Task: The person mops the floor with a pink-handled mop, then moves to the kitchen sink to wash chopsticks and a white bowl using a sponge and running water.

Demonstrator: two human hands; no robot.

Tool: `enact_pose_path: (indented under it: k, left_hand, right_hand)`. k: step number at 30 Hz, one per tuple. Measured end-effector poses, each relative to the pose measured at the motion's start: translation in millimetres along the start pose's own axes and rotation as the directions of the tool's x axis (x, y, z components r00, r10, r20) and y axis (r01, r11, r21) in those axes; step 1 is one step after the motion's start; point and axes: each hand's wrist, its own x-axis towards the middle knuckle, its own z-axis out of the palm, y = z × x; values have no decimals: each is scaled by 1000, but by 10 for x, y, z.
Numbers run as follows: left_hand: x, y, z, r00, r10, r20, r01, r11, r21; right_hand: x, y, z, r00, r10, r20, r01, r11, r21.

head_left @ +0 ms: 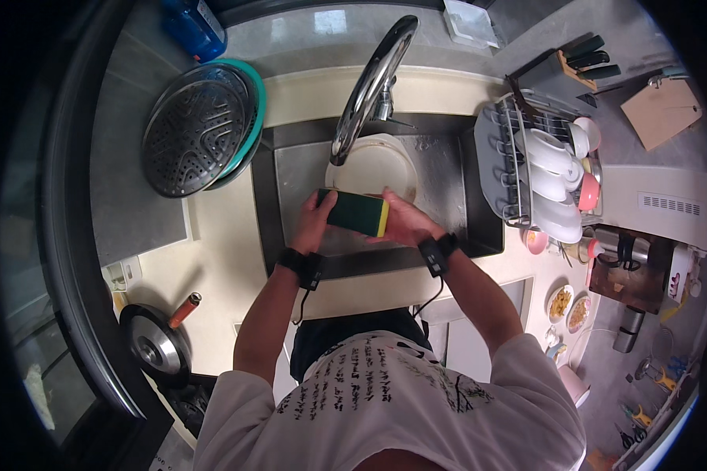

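Note:
Between my two hands is a sponge (356,213), dark green on its upper face with a yellow edge, held level over the sink (456,228). My left hand (314,220) grips its left end, thumb on top. At the other end, my right hand (404,220) holds the yellow side, its fingers partly under the sponge. Just beyond the sponge, a pale round plate (379,166) lies in the sink basin, its near part hidden by the sponge and my hands. The chrome faucet (373,86) arches over the plate's left part.
On the right stands a dish rack (518,165) with white bowls. Metal steamer trays (196,129) and a green-rimmed one lean at the far left. A lidded pan (155,345) sits at the near left. A knife block (562,74) and a blue bottle (192,30) stand at the back.

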Motion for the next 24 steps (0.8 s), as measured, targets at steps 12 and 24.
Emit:
enact_pose_path:
  k: [12,24]
  left_hand:
    - [143,-755,-16,987,-158,-10,154,973,-171]
    - [426,-910,128,988,-152,-27,136,940,-312]
  right_hand:
    - [774,62,-842,595,-800,77,-132,-191,-973]
    - [666,105,-1008,778,-524,347,-199,-729,-655]
